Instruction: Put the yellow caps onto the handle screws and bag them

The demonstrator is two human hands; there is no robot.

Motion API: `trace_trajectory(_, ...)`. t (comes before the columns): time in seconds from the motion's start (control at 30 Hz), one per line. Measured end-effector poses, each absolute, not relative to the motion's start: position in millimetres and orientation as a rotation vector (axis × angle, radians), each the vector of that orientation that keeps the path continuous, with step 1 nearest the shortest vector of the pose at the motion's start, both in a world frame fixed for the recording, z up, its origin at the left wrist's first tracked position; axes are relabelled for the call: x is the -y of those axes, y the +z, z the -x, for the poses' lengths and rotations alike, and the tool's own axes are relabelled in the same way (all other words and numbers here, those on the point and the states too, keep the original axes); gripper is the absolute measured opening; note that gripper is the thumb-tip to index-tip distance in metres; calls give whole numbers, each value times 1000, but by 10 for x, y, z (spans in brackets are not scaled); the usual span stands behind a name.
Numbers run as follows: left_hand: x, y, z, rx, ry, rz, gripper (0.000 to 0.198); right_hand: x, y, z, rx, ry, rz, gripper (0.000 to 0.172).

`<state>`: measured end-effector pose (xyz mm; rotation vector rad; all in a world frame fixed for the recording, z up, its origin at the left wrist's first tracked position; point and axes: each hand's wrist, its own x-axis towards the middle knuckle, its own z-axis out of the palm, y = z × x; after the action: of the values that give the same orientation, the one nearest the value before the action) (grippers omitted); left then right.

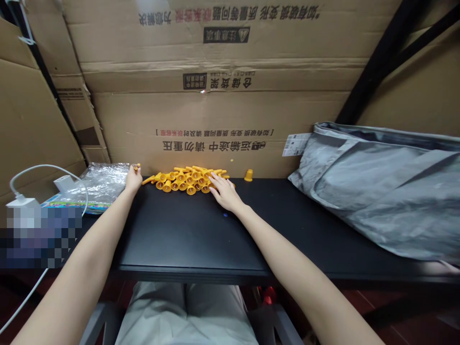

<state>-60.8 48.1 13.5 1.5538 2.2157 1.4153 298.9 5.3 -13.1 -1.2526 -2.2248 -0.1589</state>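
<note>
A stacked pile of yellow plastic pieces [182,180], each with a bell-shaped cup and a thin stem, lies on the black table against the cardboard. The cups mostly face me. On the pile's right end rests my right hand [226,192], palm down with its fingers stretched out. Left of the pile, my left hand [134,178] is closed beside a clear plastic bag [102,179]. A small yellow piece [137,166] shows at its fingertips; the rest of it is hidden. One separate yellow piece [248,175] stands upright right of the pile.
A large grey fabric bag [373,191] fills the table's right side. At the left are a white charger [25,208] with a cable and a blurred-out patch. Printed cardboard [215,110] walls the back. A small blue bit [225,215] lies on the black tabletop [187,235].
</note>
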Motion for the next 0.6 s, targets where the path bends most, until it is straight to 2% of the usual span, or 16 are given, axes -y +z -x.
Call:
trace_trajectory(0.1,-456,240,431,-2002,1634,-1174,22,-69,-94,-3040,2109,-215,1209,45)
trace_trajectory(0.2,-357,267,294,-1800,1597,-919,25,-149,-100,-3195,1900,-262,1243,43)
trace_trajectory(0.27,-279,237,233,-1688,1569,-876,29,-243,-154,-3356,1754,-259,1305,41)
trace_trajectory(0.4,-175,131,165,-1507,1612,-917,25,-479,-347,-3706,1509,-138,1527,37)
trace_trajectory(0.6,-83,49,85,-1435,1769,-889,29,-751,-499,-3979,1403,122,1858,47)
